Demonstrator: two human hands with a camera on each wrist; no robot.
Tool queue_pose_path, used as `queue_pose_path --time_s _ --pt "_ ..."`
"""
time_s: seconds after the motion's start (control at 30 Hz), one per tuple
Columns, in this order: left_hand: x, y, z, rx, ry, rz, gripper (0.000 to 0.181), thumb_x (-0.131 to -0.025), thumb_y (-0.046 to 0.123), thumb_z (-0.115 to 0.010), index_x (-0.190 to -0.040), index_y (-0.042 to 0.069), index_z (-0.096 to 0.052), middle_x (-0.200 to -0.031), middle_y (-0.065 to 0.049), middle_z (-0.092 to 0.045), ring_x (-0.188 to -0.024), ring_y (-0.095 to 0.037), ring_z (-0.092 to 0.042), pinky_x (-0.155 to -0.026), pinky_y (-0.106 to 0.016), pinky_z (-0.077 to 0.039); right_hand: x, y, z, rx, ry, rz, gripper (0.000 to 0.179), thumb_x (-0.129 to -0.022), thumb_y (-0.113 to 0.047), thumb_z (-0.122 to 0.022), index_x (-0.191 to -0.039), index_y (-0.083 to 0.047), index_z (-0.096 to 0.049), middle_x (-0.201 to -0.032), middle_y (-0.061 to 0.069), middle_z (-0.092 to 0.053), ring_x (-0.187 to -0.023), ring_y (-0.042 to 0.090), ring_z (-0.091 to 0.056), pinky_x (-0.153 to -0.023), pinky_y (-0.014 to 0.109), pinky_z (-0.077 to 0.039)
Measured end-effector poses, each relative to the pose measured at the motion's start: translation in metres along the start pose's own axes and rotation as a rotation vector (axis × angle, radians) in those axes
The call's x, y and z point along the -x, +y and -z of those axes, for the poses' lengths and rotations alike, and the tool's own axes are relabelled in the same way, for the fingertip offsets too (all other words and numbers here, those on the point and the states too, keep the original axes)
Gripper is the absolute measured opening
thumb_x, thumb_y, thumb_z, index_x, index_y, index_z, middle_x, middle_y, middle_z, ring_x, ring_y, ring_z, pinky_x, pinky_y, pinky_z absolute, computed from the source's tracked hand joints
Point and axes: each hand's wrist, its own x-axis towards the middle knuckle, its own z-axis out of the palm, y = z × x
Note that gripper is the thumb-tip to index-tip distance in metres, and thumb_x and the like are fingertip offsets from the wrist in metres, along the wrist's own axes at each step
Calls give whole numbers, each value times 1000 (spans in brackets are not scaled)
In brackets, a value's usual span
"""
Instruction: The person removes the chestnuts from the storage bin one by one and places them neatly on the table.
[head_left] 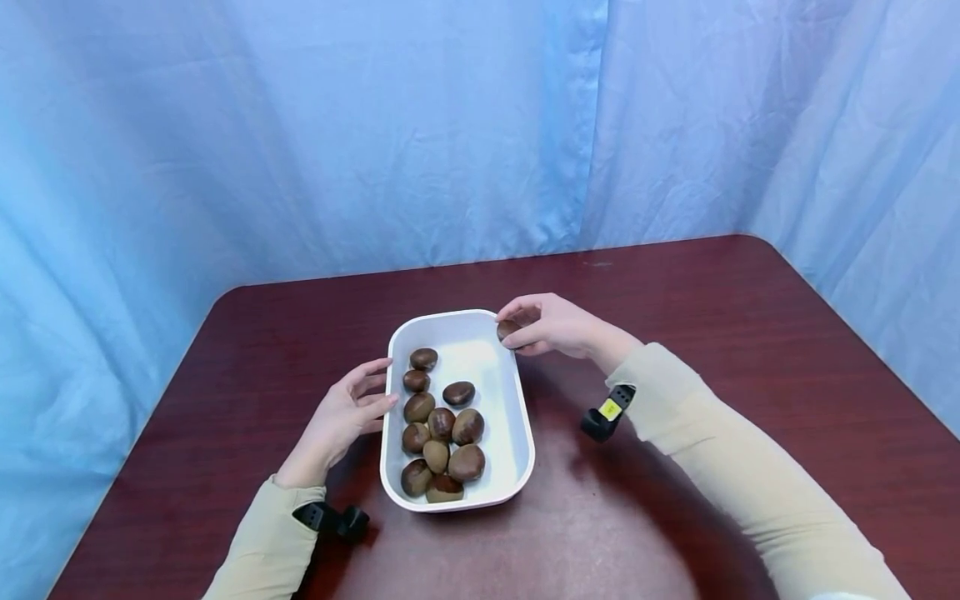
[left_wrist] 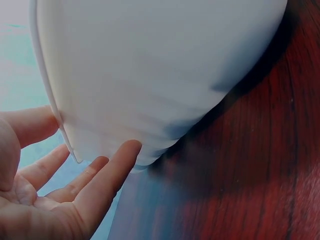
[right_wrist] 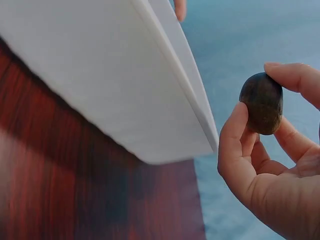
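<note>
A white rectangular tray [head_left: 497,367] stands on the table with several brown chestnuts [head_left: 441,423] inside, mostly along its left side and near end. Over the tray's far right corner, my right hand [head_left: 551,327] pinches one chestnut [right_wrist: 261,103] between thumb and fingers, at about rim height. My left hand [head_left: 345,417] is at the tray's left side, its fingers extended and loosely spread. In the left wrist view, one digit meets the rim and another fingertip [left_wrist: 132,146] lies against the outer wall [left_wrist: 135,75].
The dark red wooden table [head_left: 637,292] extends around the tray on all sides. Light blue curtains [head_left: 420,142] hang behind it and at both sides. Each wrist wears a black camera mount [head_left: 600,423].
</note>
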Motion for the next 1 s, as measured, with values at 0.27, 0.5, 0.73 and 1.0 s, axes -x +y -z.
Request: queue_pose_path --time_s 0.27,0.5,0.73,1.0 --pt "1 -1 1 8 3 13 57 -92 9 -60 -144 12 -37 -139 -20 -46 -115 -32 -57 -81 -37 -56 20 11 43 42 83 8 33 -83 -3 -68 -115 -1 -56 -104 5 -61 -93 10 -61 -83 35 -54" --pt "1 -2 -1 9 10 17 56 -92 8 -60 -144 13 -37 -139 -20 -46 -116 -32 -57 -81 -39 -55 33 28 84 115 192 -52 35 -87 -6 -66 -119 1 -53 -110 5 -61 -91 3 -62 -86 36 -53" --pt "1 -1 -3 -1 17 18 55 -92 7 -60 -143 13 -38 -139 -20 -46 -117 -34 -56 -81 -39 -56 40 53 111 190 245 -119 47 -87 -9 -67 -126 7 -47 -112 8 -60 -87 -1 -61 -90 37 -52" --pt "-2 -1 -4 5 10 18 55 -92 8 -60 -143 13 -38 -139 -20 -46 -117 -34 -56 -80 -39 -56 42 72 117 270 264 -145 44 -86 -8 -67 -123 8 -50 -114 15 -58 -88 3 -57 -82 32 -55"
